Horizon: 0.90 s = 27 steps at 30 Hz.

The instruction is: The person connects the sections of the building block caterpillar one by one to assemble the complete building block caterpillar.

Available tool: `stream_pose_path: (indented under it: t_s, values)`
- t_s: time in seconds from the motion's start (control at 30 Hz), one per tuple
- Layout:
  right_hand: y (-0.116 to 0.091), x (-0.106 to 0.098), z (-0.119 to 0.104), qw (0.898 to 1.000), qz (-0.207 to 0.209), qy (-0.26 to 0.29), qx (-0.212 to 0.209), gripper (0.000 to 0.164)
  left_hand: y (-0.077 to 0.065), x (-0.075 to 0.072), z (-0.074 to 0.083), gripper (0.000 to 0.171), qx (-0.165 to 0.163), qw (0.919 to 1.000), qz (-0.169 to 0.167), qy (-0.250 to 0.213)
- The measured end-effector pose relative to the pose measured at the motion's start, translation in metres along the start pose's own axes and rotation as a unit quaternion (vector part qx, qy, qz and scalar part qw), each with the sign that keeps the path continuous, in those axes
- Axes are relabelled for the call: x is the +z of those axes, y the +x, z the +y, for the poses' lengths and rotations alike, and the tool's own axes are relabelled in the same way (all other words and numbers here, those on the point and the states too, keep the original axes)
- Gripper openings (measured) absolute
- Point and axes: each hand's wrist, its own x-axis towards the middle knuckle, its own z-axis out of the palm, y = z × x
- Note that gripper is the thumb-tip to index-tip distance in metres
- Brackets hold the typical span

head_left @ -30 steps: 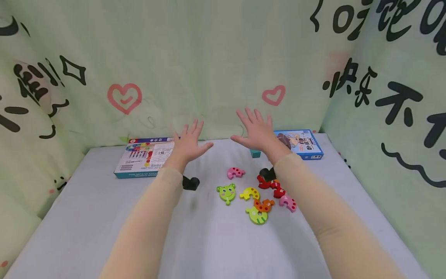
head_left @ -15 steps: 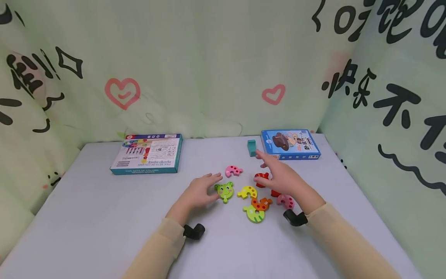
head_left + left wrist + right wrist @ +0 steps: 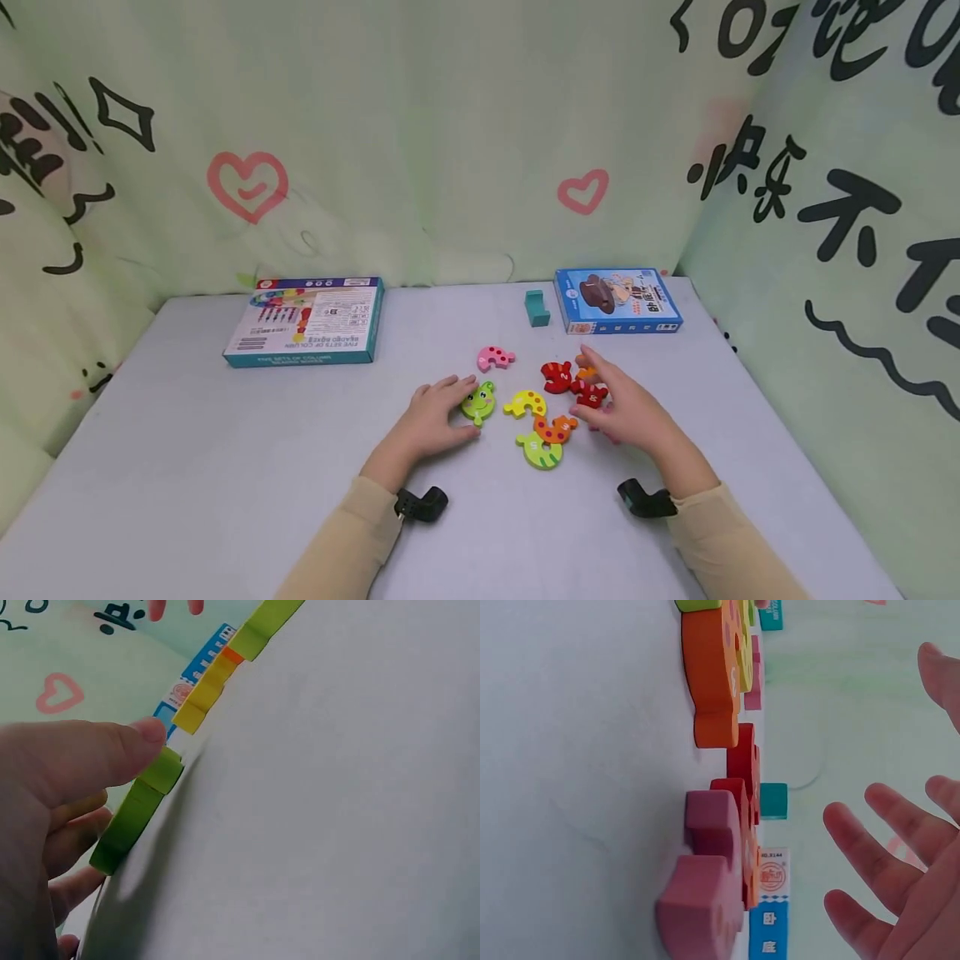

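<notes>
My left hand [image 3: 433,421] spans a green frog-faced toy piece [image 3: 480,404], thumb at its lower end and fingers at its upper left. In the left wrist view the thumb overlaps the end of this green piece [image 3: 131,821], with fingers behind it. My right hand [image 3: 628,408] hovers with spread fingers over red pieces [image 3: 557,377]; in the right wrist view its fingers stand apart from the pink piece [image 3: 705,900]. Between the hands lie a yellow spotted piece [image 3: 527,403], an orange one [image 3: 557,430] and a green striped one [image 3: 542,452]. Behind them sits a pink piece [image 3: 495,358].
A white and teal box [image 3: 306,323] lies at the back left of the table [image 3: 225,467], a blue box [image 3: 617,302] at the back right. Beside the blue box stands a small teal block [image 3: 536,307]. Printed curtains [image 3: 420,150] enclose the back and sides.
Both hands have come down and back from above the table's far side to the toy pieces. The left hand has closed in around the frog-faced piece; the right has lowered over the red pieces.
</notes>
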Motion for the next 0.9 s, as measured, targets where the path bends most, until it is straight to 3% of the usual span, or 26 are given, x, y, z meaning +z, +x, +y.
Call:
stream_pose_path:
  t_s: [0.27,0.5,0.9]
  values:
    - [-0.002,0.015,0.013,1.000,0.007,0.020,0.012,0.087,0.008,0.008,0.001,0.068,0.011,0.9997,0.007,0.020]
    - [0.003,0.018,0.014,1.000,0.009,0.025,0.008,0.086,0.012,0.003,-0.005,0.065,-0.008,0.9993,0.025,0.027]
    - [0.028,0.017,0.017,1.000,-0.018,0.016,0.017,0.083,0.020,-0.005,-0.023,0.064,-0.052,0.9976,0.043,-0.014]
